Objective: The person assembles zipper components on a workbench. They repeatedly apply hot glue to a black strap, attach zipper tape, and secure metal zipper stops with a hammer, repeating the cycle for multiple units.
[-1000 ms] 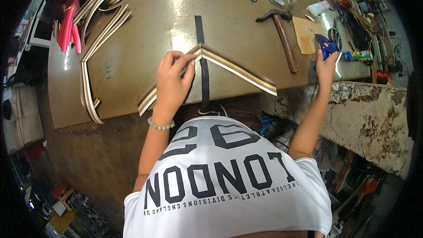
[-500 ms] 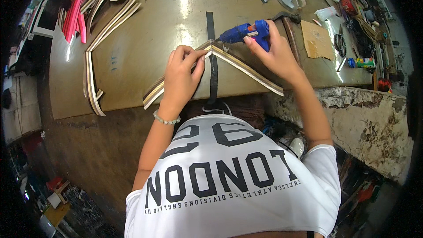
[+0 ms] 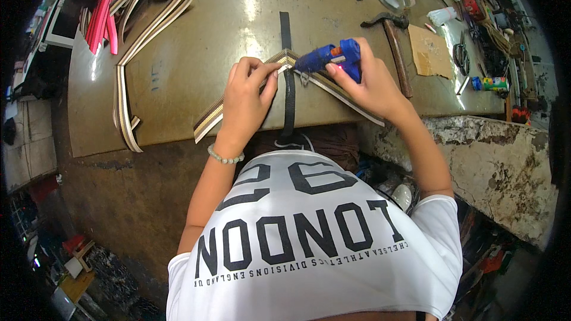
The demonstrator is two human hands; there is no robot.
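Striped strip (image 3: 209, 117), folded into a peaked V

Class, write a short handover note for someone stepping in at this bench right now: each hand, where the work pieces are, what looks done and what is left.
Left hand: pinching the striped tan-and-brown webbing strap near its folded peak.
Right hand: gripping the blue plastic glue gun, nozzle at the peak.
The strap lies as a V on the brown worktable, crossing a black strip.
Done: strap folded and positioned.
Left: whether glue is laid cannot be told; check the fold, then press.
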